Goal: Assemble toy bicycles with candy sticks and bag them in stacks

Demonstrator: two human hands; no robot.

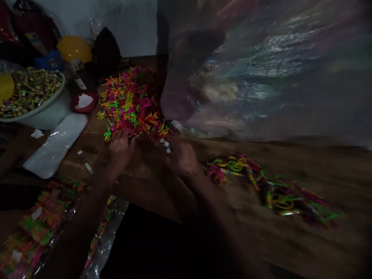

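Observation:
A heap of small bright plastic pieces [128, 100] in pink, orange, yellow and green lies on the wooden table [139, 186]. At the heap's near edge is my left hand [120, 145], its fingers bent down against the pieces; whether they grip any is hidden. My right hand [187, 159] is a little to the right, smeared by motion, its fingers indistinct. Between the hands sits a small white, wrapped-looking piece [166, 145]. A looser spread of colourful plastic pieces [270, 193] lies to the right of my right hand.
A pale tub [55, 112] full of small wrapped-looking pieces stands at left, near a red dish [84, 102] and a yellow rounded object [74, 48]. Clear plastic bags [56, 147] lie in front. Filled packets [43, 228] occupy the near left. Large plastic-wrapped bulk [261, 69] borders the back right.

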